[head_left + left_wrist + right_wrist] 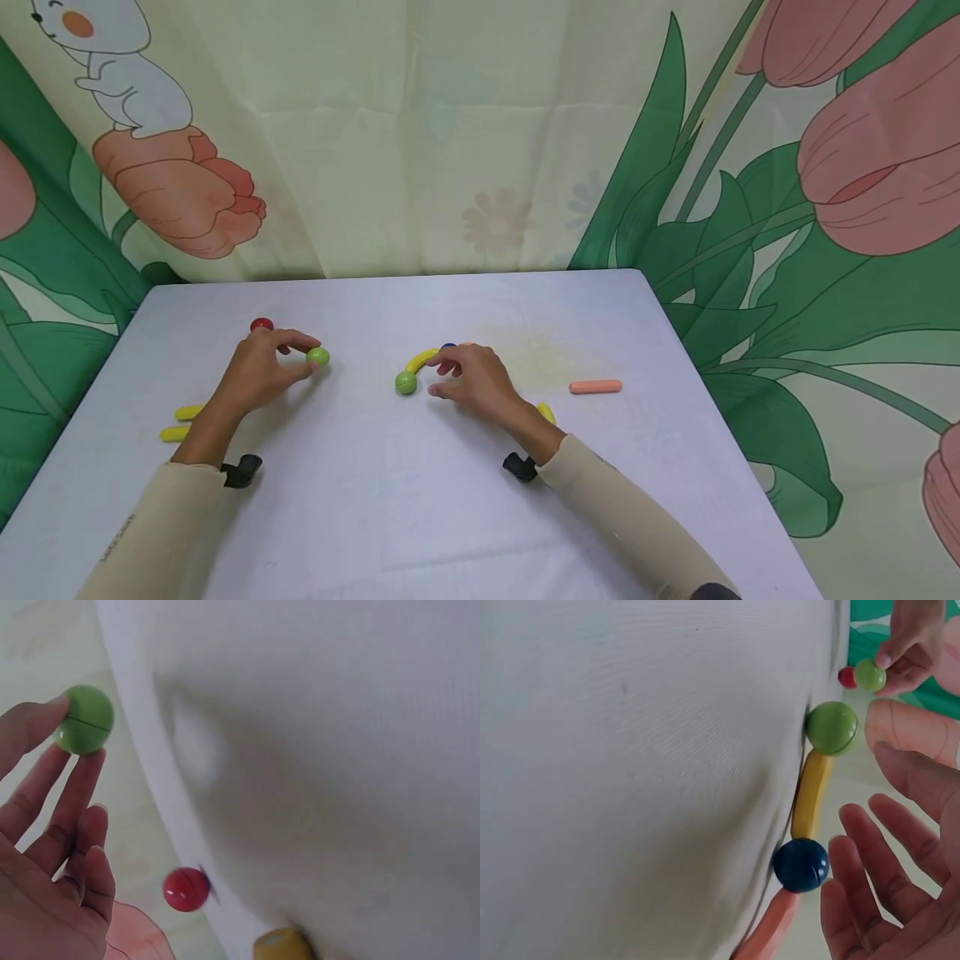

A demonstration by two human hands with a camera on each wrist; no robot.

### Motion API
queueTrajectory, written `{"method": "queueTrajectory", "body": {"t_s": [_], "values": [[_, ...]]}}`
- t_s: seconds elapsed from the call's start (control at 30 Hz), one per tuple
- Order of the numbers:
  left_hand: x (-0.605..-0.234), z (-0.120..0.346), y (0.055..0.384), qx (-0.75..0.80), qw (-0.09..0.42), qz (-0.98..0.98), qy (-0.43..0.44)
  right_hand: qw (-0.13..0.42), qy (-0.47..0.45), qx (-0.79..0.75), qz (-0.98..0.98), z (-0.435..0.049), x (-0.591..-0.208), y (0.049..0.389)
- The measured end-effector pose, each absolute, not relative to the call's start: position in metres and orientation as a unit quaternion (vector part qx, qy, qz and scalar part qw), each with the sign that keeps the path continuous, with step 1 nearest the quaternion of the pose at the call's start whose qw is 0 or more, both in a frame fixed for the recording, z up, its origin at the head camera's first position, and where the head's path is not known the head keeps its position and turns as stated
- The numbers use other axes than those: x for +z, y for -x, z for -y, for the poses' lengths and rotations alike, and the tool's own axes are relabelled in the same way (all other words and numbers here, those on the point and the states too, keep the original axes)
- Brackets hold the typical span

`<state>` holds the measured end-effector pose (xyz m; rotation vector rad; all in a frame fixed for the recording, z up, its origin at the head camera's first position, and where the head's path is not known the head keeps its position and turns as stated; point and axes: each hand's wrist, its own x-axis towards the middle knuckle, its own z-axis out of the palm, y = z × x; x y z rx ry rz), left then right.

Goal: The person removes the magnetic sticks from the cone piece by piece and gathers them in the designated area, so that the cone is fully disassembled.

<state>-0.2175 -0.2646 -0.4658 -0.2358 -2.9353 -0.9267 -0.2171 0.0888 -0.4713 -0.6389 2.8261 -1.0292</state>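
Observation:
My left hand (258,367) pinches a green ball (85,720) between thumb and fingertips, above the table. A red ball (186,889) lies beside that hand. My right hand (480,383) hovers by a joined-looking row on the table, its fingers loosely bent and holding nothing. In the right wrist view the row runs from a second green ball (832,728) through a curved yellow stick (811,795) and a blue ball (801,865) to a pink stick (769,928). In the head view the right hand partly covers the blue ball and the pink stick.
Two yellow sticks (175,434) lie at the left, partly behind the left forearm. Another yellow piece (547,412) shows by the right wrist. Farther right lies a loose pink stick (596,387). A patterned curtain (360,167) hangs behind the white table (450,517).

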Motion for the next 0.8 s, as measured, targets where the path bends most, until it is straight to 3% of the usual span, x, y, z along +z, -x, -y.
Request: {"method": "queueTrajectory", "body": {"t_s": [0.8], "values": [[-0.473, 0.278, 0.259, -0.256, 0.028, 0.966, 0.012, 0.023, 0.184, -0.259, -0.948, -0.064, -0.476, 0.262]]}}
